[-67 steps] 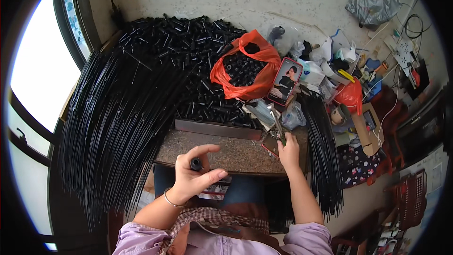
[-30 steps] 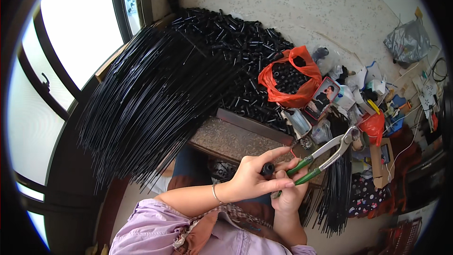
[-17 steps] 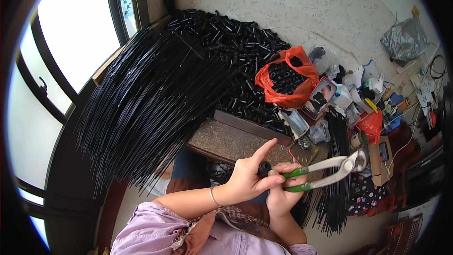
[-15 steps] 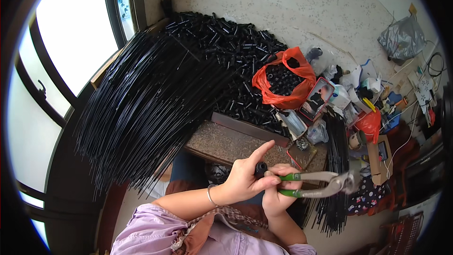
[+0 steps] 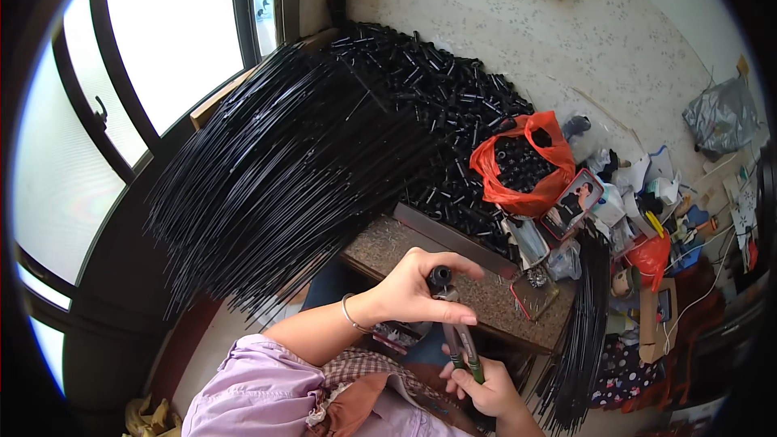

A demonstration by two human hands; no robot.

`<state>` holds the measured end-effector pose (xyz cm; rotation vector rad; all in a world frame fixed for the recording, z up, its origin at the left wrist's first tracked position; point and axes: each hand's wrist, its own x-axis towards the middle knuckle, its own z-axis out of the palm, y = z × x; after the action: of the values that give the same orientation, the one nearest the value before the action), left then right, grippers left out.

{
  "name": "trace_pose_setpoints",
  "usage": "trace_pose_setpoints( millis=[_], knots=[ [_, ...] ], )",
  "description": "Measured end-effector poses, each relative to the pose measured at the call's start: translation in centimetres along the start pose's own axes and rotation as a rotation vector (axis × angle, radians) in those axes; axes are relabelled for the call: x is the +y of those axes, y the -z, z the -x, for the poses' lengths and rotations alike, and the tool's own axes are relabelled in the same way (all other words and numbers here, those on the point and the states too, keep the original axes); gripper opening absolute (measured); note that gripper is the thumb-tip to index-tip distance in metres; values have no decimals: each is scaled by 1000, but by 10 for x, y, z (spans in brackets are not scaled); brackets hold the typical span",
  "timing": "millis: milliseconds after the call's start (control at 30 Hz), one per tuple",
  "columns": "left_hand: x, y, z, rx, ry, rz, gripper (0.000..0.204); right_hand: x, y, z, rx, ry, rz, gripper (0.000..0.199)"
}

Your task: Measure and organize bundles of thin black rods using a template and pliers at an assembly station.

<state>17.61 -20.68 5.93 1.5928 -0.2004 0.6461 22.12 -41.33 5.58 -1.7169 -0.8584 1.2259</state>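
Observation:
My left hand [image 5: 414, 290] holds a small black tube piece [image 5: 439, 277] between thumb and fingers, just above the front edge of a stone-topped work board [image 5: 486, 295]. My right hand [image 5: 484, 384] grips the green handles of a pair of pliers [image 5: 457, 336], squeezed together. The pliers point up and their jaws sit right at the black piece under my left hand. A bracelet is on my left wrist.
A large fan of long black rods [image 5: 283, 162] spreads to the left. Behind it lies a heap of short black tubes [image 5: 441, 113]. An orange bag [image 5: 524, 166] holds more tubes. Another rod bundle [image 5: 579, 332] hangs at the right beside cluttered small items [image 5: 647, 210].
The pliers swung from lying out to the right with handles spread to pointing up at the black piece, handles closed. My left hand's fingers curled down around the piece.

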Motion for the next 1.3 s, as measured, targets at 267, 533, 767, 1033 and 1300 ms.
trace_pose_setpoints(
  millis=[267,533,767,1033,1300],
  knots=[
    [4,-11,3,61,-5,-91,28,-5,19,1,-352,-11,-555,48],
    [-4,-21,2,192,1,-147,19,-9,-1,6,304,150,376,33],
    [17,-18,2,293,59,40,23,-13,-12,-6,89,316,-143,39],
    [25,-23,21,346,-8,66,21,-13,-43,1,338,165,226,42],
    [38,-25,2,211,39,87,29,2,29,-14,507,414,482,24]
  ],
)
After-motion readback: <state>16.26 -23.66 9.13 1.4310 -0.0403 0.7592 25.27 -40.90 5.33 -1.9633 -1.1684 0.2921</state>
